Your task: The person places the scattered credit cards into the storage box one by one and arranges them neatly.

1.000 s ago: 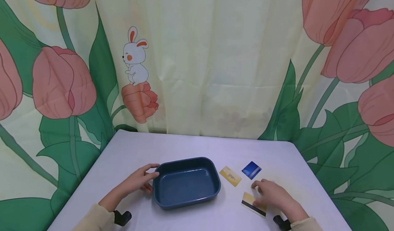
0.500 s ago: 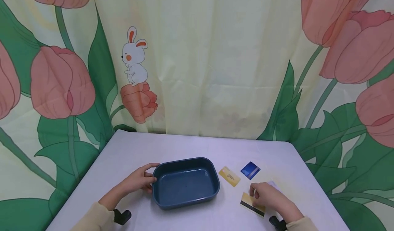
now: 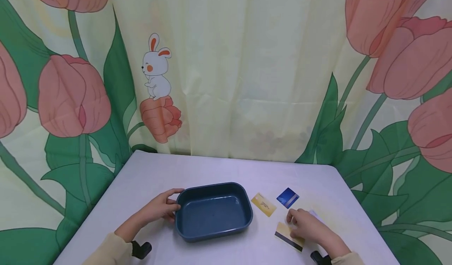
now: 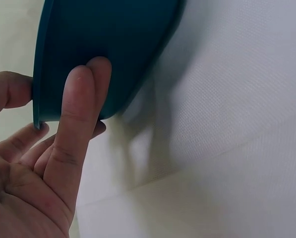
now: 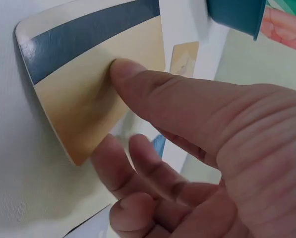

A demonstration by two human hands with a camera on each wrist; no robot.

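Note:
A dark blue rectangular tray [image 3: 214, 231] stands on the table. My left hand [image 3: 160, 207] holds its left end, with the thumb and fingers at the rim and outer wall; the left wrist view shows several fingers [image 4: 78, 104] against the wall. My right hand [image 3: 310, 226] is at a pale gold plastic card with a dark magnetic stripe [image 3: 288, 239]. In the right wrist view its thumb lies on the face of that card [image 5: 76, 111], and the fingertips curl at the edge. Whether the card is lifted is hard to tell.
Right of the tray lie a yellow card [image 3: 263, 204] and a blue card [image 3: 287, 198]. A pale card [image 3: 315, 215] is partly hidden behind my right hand. The white-covered table [image 3: 212, 167] ends at a tulip-print curtain [image 3: 268, 80].
My right hand has shifted slightly left, its fingers curling closer to the striped card and uncovering part of the pale card. The left thumb has drawn back slightly at the tray's rim.

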